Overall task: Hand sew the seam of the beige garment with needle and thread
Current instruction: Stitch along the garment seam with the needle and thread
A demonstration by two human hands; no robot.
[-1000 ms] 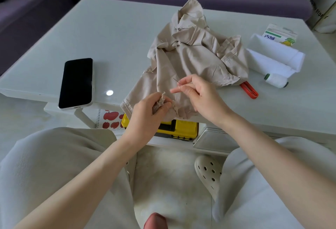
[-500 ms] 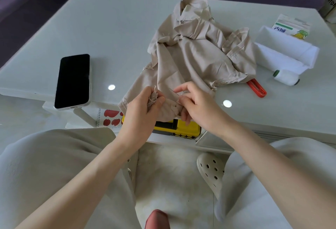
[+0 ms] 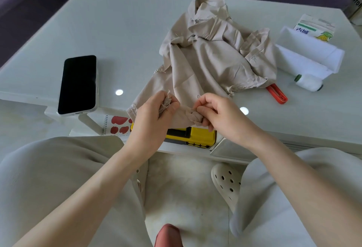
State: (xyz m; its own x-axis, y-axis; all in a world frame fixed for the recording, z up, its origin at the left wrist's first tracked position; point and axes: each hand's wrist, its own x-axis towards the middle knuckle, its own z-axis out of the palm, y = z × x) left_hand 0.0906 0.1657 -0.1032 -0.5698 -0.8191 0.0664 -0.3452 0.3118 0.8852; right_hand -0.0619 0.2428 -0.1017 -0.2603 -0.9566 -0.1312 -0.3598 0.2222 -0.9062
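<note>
The beige garment (image 3: 211, 54) lies crumpled on the white table (image 3: 117, 31), its near edge hanging over the front rim. My left hand (image 3: 154, 117) pinches a bunched frayed bit of that edge. Just to the right, my right hand (image 3: 217, 113) pinches the needle (image 3: 194, 109) at the seam and also holds a fold of cloth under its fingers. Only a short thin glint of the needle shows. A small loop of thread (image 3: 198, 96) stands above the seam.
A black phone (image 3: 78, 84) lies at the table's left front. A white thread spool (image 3: 309, 82), red-handled tool (image 3: 277, 94), folded white cloth (image 3: 309, 54) and a carton (image 3: 315, 27) sit at the right. A yellow box (image 3: 197, 137) and notebook (image 3: 117, 125) rest on the shelf below.
My right hand has come down from above the cloth to the seam, bringing the needle into the fabric edge. My left hand keeps its pinch on the frayed edge.
</note>
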